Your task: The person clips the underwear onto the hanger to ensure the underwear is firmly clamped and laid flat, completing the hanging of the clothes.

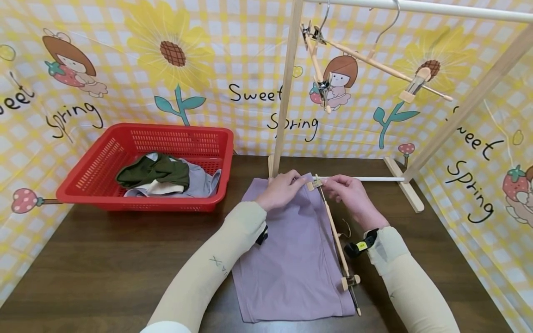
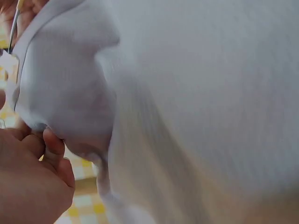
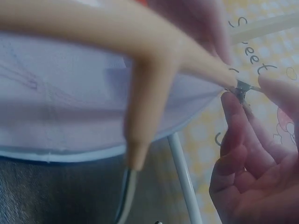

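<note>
A lavender garment (image 1: 287, 263) with stitched seams lies spread on the table in front of me, its far end lifted. My left hand (image 1: 283, 189) pinches its far upper corner, and in the left wrist view the fingers (image 2: 55, 144) curl at the fabric's edge. Along the garment's right edge runs a wooden clip hanger (image 1: 334, 231), its metal hook partly visible at the right. My right hand (image 1: 350, 194) pinches the hanger's far clip (image 1: 315, 184), right at that corner. The near clip (image 1: 350, 282) sits at the garment's lower right edge.
A red basket (image 1: 145, 203) with folded clothes (image 1: 156, 172) stands at the left. Behind my hands rises a rack (image 1: 287, 92) with a white top rail; two clip hangers (image 1: 374, 62) hang from it. Its lower bar (image 1: 366, 179) passes close behind my right hand.
</note>
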`<action>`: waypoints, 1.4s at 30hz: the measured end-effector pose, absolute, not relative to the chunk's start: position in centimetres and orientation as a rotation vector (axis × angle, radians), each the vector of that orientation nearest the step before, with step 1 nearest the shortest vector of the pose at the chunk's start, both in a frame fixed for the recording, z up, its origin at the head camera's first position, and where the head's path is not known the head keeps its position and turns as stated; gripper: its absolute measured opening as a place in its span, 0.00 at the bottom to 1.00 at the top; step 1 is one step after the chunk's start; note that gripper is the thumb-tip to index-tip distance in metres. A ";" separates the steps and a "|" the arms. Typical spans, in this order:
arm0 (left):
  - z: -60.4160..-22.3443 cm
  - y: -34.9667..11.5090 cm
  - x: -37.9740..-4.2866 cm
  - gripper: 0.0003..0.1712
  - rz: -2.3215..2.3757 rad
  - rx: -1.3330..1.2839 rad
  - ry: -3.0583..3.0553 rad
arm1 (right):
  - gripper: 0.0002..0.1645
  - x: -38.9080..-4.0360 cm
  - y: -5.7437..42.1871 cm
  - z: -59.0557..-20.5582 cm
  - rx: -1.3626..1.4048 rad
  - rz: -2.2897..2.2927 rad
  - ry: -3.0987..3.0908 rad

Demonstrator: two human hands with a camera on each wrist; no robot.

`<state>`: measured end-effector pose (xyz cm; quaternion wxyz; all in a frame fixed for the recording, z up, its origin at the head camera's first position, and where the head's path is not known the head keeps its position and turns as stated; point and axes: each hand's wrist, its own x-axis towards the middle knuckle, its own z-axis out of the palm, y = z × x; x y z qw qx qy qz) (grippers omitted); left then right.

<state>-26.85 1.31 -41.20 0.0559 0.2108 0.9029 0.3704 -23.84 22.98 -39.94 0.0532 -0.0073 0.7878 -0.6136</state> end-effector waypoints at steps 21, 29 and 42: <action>-41.6 -5.2 -28.0 0.09 1.196 0.285 2.874 | 0.30 -25.0 25.3 -39.5 0.145 -1.909 2.291; -41.1 -4.7 -28.4 0.09 1.250 0.140 2.993 | 0.33 -26.6 25.0 -39.9 0.167 -1.862 2.247; -41.6 -4.0 -28.2 0.11 1.069 0.179 2.967 | 0.29 -27.8 25.1 -41.8 0.131 -1.662 2.218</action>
